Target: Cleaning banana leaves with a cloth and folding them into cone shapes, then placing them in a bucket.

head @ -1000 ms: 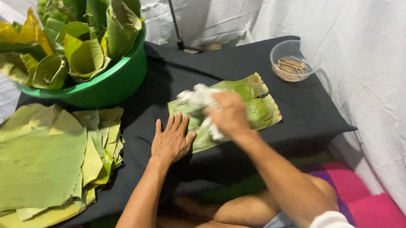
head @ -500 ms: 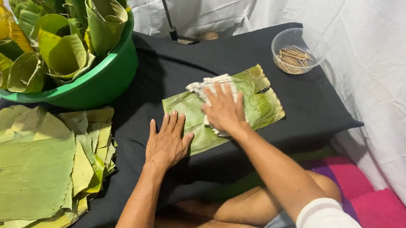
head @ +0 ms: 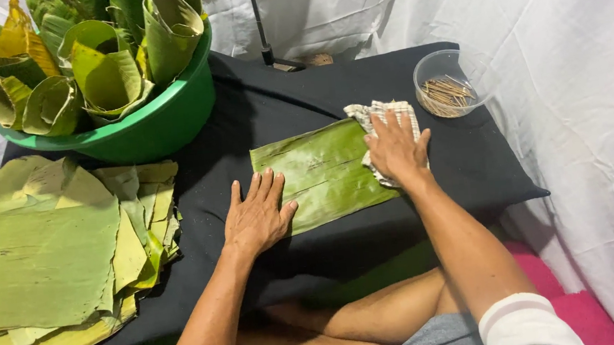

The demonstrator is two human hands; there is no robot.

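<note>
Since half a second ago the right hand (head: 397, 146) slid its cloth (head: 380, 117) to the leaf's (head: 326, 172) far right end, pressing it open-palmed, left hand (head: 256, 216) flat on the near left edge mid-desk (head: 300, 98); leaf looks light, limp, tear-prone—lift by edges.

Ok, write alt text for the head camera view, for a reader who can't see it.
A seated person's left hand presses flat on a green leaf piece on a black table while the right hand presses a checked cloth onto its far end. Stacked leaves lie left, beside a green basin of rolled leaves; a clear tub of sticks sits right.
</note>
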